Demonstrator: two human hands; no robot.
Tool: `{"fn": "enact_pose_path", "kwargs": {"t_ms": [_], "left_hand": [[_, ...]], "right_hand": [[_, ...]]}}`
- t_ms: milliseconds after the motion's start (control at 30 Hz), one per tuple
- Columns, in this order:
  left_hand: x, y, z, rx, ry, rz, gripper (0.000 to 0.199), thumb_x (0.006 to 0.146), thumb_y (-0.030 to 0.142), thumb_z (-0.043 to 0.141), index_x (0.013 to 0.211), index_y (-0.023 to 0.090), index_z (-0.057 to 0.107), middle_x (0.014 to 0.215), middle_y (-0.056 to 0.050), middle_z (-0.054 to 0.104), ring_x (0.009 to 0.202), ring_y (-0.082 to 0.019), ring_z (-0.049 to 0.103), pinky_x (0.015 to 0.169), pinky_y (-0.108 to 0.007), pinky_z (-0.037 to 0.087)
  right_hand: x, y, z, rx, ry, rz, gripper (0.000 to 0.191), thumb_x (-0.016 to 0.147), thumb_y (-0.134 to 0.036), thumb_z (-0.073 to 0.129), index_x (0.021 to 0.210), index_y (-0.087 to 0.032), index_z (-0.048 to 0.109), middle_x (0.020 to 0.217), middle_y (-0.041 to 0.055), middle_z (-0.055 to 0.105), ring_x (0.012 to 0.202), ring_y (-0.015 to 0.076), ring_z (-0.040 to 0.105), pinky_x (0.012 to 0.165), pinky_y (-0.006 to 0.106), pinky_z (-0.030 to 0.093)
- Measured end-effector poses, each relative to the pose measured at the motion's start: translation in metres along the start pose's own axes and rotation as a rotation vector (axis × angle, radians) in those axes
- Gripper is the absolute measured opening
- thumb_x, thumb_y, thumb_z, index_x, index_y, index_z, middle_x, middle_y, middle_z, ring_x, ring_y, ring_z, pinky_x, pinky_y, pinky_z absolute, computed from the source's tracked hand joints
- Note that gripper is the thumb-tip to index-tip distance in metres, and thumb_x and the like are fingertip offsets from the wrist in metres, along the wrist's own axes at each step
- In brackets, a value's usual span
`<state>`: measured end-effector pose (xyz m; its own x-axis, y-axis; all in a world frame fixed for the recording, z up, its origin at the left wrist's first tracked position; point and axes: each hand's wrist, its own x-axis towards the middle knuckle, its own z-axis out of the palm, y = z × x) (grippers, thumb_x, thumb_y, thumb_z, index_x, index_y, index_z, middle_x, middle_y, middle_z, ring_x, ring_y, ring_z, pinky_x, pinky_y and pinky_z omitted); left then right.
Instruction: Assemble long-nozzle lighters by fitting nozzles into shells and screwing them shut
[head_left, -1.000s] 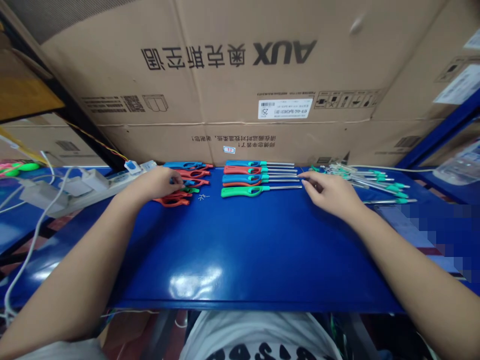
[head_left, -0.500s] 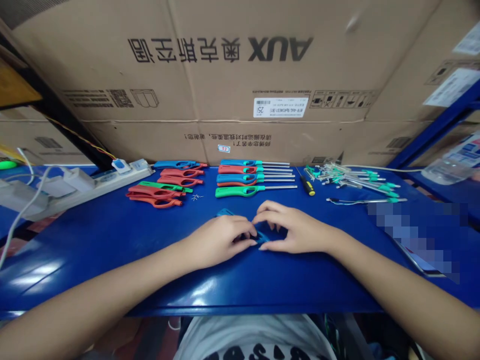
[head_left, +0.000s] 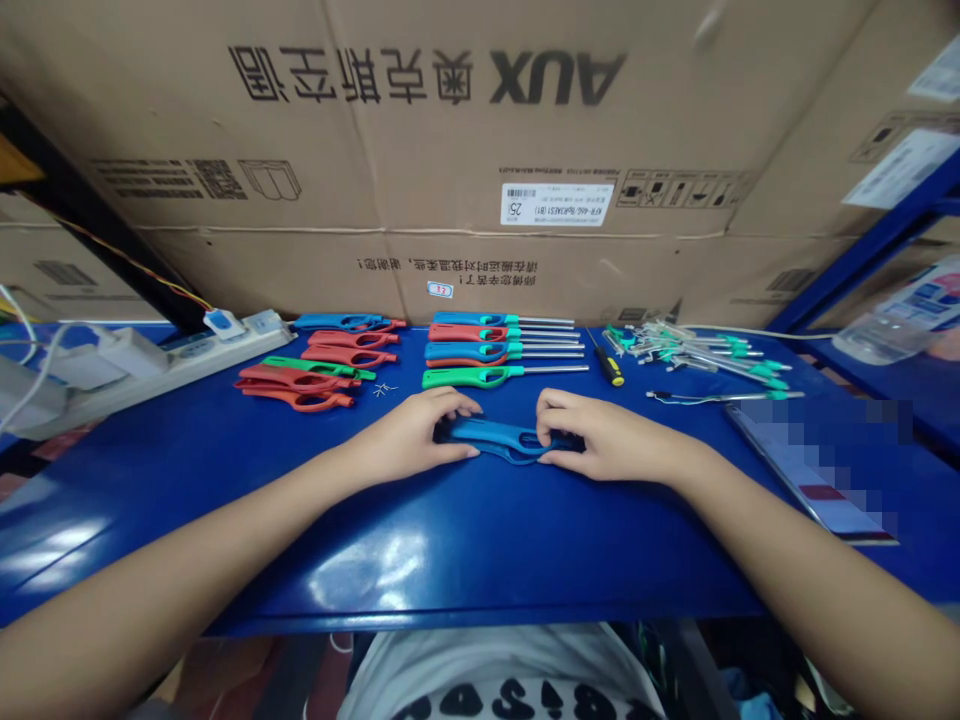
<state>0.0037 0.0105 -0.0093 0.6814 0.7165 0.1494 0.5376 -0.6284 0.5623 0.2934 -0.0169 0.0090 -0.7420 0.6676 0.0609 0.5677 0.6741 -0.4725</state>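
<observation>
A blue lighter handle casing lies lengthwise in front of me, low over the table, with a gap showing along its near edge. My left hand is closed on its left end between thumb and fingers. At the trigger-loop end, my right hand pinches the casing and covers its tip. Beyond my hands, finished-looking lighters with metal tubes lie in a row, a green lighter nearest. Red, green and blue casings without tubes lie at the left, among them a red casing. A few tiny screws sit beside them.
A yellow-black screwdriver lies right of the lighters. Behind it is a pile of metal tubes with green ends. A power strip runs along the left, and a phone-like device lies at right. Cardboard stands behind the blue table.
My hands have drawn apart, the left toward the left end of the blue casing and the right toward its loop end. More of the casing now shows. The view has shifted slightly.
</observation>
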Motion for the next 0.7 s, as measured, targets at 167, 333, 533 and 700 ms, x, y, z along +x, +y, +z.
{"fn": "enact_pose_path", "kwargs": {"t_ms": [167, 333, 533, 700], "left_hand": [[0.001, 0.000, 0.004, 0.015, 0.059, -0.014, 0.040, 0.083, 0.038, 0.075, 0.116, 0.018, 0.066, 0.112, -0.009, 0.069, 0.097, -0.024, 0.066, 0.086, -0.037, 0.054], [-0.001, 0.000, 0.004, 0.027, 0.067, 0.031, 0.029, 0.090, 0.035, 0.067, 0.115, 0.019, 0.067, 0.106, -0.007, 0.068, 0.097, -0.022, 0.066, 0.087, -0.036, 0.055], [-0.001, 0.001, 0.003, 0.075, 0.042, 0.073, 0.023, 0.097, 0.032, 0.058, 0.111, 0.020, 0.070, 0.107, -0.008, 0.067, 0.099, -0.022, 0.066, 0.090, -0.035, 0.054], [0.000, -0.001, 0.005, 0.078, 0.058, 0.054, 0.025, 0.098, 0.032, 0.055, 0.112, 0.018, 0.070, 0.096, -0.006, 0.065, 0.075, -0.016, 0.063, 0.070, -0.029, 0.054]], "right_hand": [[0.002, 0.006, -0.003, -0.043, 0.361, 0.041, 0.017, 0.094, -0.032, 0.064, 0.084, -0.019, 0.061, 0.080, 0.0023, 0.061, 0.071, 0.0150, 0.055, 0.066, 0.028, 0.045], [0.002, 0.010, -0.010, -0.020, 0.678, 0.248, 0.029, 0.092, -0.041, 0.061, 0.072, -0.020, 0.058, 0.066, 0.0025, 0.061, 0.058, 0.0150, 0.053, 0.057, 0.029, 0.044], [-0.005, 0.003, -0.016, 0.331, 0.109, 0.218, 0.034, 0.092, -0.046, 0.060, 0.071, -0.019, 0.060, 0.059, -0.0025, 0.054, 0.053, 0.0113, 0.048, 0.052, 0.025, 0.039], [-0.003, 0.001, -0.009, 0.136, -0.112, 0.152, 0.036, 0.090, -0.045, 0.066, 0.067, -0.017, 0.060, 0.062, -0.0025, 0.057, 0.057, 0.0105, 0.049, 0.054, 0.024, 0.036]]}}
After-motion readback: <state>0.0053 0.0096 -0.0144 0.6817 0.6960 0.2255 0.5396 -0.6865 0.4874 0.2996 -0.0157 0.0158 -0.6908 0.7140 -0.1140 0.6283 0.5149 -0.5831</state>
